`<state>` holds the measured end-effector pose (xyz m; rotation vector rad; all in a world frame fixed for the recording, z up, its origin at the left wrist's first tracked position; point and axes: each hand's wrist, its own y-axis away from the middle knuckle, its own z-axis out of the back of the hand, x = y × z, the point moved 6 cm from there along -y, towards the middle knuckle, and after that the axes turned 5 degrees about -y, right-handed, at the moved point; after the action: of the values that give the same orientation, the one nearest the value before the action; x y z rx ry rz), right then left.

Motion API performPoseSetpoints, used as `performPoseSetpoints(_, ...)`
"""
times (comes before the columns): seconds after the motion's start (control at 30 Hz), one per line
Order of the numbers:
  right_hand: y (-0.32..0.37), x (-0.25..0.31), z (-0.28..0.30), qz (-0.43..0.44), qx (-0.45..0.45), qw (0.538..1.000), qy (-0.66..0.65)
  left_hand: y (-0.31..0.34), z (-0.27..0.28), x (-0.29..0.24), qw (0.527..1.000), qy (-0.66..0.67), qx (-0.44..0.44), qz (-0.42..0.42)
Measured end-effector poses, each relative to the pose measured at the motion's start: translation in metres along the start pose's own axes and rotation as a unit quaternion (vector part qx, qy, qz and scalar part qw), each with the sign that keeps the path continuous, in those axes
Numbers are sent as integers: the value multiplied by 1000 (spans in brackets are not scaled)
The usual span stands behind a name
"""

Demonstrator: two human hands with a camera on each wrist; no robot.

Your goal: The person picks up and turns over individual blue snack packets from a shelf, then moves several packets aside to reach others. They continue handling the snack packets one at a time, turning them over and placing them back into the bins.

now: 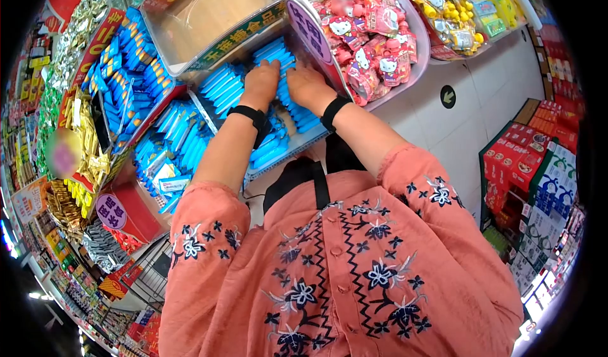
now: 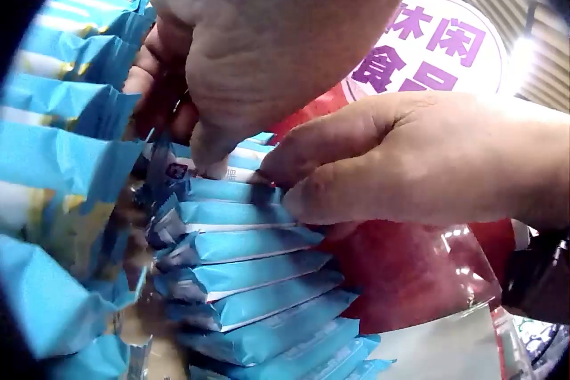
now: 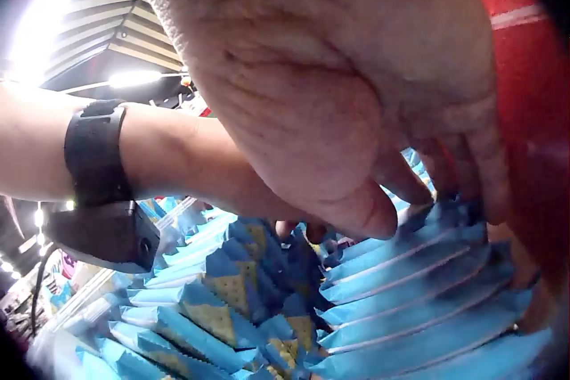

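Blue snack packets stand in tight rows inside a clear bin. Both hands reach into it, close together over the row nearest the red sign. My left hand has its thumb against a packet at the far end of that row, its fingers bent down along the side. From the opposite side my right hand lays fairly straight fingers and thumb on the packets' ends. In the right wrist view the right palm hides much of the contact, and blue packets fan out below it.
Pink bagged sweets fill the bin to the right. A tub with a pale base sits behind. More blue packets and gold-wrapped sweets lie to the left. Red cartons are stacked across the tiled floor.
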<state>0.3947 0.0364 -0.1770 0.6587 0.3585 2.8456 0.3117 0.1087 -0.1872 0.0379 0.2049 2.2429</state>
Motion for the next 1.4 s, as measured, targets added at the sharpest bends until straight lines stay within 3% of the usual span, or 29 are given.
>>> performPoseSetpoints(0.13, 14, 7, 5, 36, -57, 997, 34, -1, -5, 0, 1000, 10, 24, 15)
performPoseSetpoints(0.27, 16, 10, 3, 58, -87, 994, 25, -4, -13, 2, 999, 47, -9, 4)
performPoseSetpoints(0.43, 22, 16, 5, 59, -10, 997, 51, -1, -8, 3, 1000, 20, -2, 9)
performPoseSetpoints(0.53, 37, 13, 13, 93, 19, 995, 15, 12, 31, 4, 998, 20, -52, -9)
performPoseSetpoints(0.57, 41, 14, 14, 111, 22, 994, -3, 18, 44, 9, 998, 41, -39, 18)
performPoseSetpoints(0.67, 45, 17, 16, 106, -2, 993, -44, 41, 74, 25, 976, 171, -107, 77)
performPoseSetpoints(0.8, 40, 29, 14, 185, -16, 982, -17, 93, 109, 45, 925, 314, -142, 161)
performPoseSetpoints(1.13, 16, 72, -11, 363, -83, 915, 153, 231, 83, 68, 861, 384, -129, 309)
performPoseSetpoints(1.27, -2, 77, -38, 352, -5, 901, 252, 257, 75, 63, 838, 417, -137, 325)
performPoseSetpoints(1.4, -3, 67, -54, 346, 54, 832, 430, 275, 85, 61, 832, 414, -137, 344)
